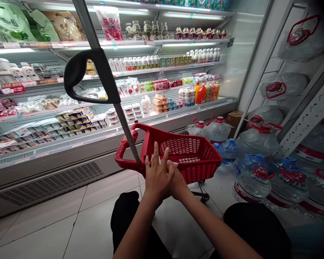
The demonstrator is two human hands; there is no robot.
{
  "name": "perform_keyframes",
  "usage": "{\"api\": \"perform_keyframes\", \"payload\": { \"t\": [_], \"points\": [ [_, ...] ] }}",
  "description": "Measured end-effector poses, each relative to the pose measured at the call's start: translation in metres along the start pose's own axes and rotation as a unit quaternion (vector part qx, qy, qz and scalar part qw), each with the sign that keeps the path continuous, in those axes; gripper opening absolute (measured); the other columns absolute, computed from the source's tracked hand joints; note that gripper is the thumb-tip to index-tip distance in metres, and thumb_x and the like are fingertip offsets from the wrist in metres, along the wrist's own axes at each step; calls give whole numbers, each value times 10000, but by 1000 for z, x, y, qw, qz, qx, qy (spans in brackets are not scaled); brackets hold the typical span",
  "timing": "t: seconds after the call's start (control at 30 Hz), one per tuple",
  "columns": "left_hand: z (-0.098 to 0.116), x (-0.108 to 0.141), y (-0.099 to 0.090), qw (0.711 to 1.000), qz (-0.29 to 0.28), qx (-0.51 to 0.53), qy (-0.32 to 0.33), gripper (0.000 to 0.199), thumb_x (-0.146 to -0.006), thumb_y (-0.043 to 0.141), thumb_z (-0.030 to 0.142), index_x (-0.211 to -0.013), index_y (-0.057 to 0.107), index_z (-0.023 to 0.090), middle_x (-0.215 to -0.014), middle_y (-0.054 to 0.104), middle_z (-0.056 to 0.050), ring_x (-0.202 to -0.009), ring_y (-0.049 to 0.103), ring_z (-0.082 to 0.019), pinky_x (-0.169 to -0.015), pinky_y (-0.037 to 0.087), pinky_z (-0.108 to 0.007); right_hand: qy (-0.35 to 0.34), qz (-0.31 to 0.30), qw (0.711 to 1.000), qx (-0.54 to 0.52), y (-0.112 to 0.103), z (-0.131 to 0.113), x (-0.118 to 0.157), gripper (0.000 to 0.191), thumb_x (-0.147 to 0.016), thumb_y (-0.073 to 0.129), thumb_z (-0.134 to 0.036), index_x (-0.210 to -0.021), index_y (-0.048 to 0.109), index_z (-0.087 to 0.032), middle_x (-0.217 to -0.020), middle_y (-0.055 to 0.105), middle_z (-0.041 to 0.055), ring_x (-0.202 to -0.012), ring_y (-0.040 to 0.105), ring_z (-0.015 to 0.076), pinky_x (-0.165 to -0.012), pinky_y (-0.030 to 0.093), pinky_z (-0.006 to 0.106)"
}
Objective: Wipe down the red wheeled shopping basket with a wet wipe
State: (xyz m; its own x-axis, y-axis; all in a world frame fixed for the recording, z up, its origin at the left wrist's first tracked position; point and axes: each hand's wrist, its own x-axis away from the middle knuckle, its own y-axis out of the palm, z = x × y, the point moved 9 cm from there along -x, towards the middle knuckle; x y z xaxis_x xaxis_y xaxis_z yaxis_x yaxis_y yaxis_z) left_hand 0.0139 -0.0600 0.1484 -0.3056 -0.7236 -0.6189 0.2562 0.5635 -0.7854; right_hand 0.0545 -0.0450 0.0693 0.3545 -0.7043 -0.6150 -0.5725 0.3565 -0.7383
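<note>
My left hand [157, 180] is raised in front of the basket, its fingers stretched up and apart, with nothing in it. My right hand [177, 184] touches it from the right; most of its fingers are hidden behind the left hand, so their shape is unclear. Just beyond both hands stands a red plastic shopping basket [207, 167] on wheels, its slatted inside partly visible. From its left end a grey metal pole [128, 135] slants up to a black loop handle [108, 77]. Neither hand is on the handle.
An open refrigerated shelf unit [56, 176] with cartons, bottles and packets runs along the back and left. Large water bottles [252, 185] with red handles crowd the floor and a rack at right. My bent knees [259, 226] flank the arms above white floor tiles [102, 216].
</note>
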Motion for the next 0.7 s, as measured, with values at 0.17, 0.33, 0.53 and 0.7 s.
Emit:
{"api": "perform_keyframes", "payload": {
  "t": [0.17,0.33,0.53,0.7],
  "points": [
    [-6,10,16,1000,10,-22,16,733,-982,489,270,-1653,217,158,-1724,165,-137,-1554,315,-287,-1267,235,-481,87,29,994,64,-20,80,49,678,-985,420,-212,-1638,243,-167,-1544,488,131,-1465,391,295,-1248,318,526],
    [1,14,27,999,-6,-27,37,659,-989,472,256,-1621,317,150,-1713,198,-130,-1484,443,-270,-1265,247,-447,149,91,979,106,-41,122,67,523,-1050,417,-453,-1466,488,-144,-1347,622,144,-1344,494,305,-1226,323,535],
    [7,14,31,999,-13,-21,30,648,-969,506,263,-1594,372,159,-1708,227,-129,-1488,435,-268,-1254,275,-450,142,118,980,78,-33,118,50,472,-1064,370,-493,-1253,640,-154,-1180,680,159,-1213,566,326,-1123,414,548],
    [8,14,27,1000,-14,-15,22,669,-975,484,254,-1615,318,156,-1713,201,-142,-1512,399,-255,-1259,258,-462,85,114,989,-28,-21,66,29,440,-1069,339,-297,-1419,583,-193,-1324,674,126,-1250,580,272,-1139,422,512]
  ]
}}
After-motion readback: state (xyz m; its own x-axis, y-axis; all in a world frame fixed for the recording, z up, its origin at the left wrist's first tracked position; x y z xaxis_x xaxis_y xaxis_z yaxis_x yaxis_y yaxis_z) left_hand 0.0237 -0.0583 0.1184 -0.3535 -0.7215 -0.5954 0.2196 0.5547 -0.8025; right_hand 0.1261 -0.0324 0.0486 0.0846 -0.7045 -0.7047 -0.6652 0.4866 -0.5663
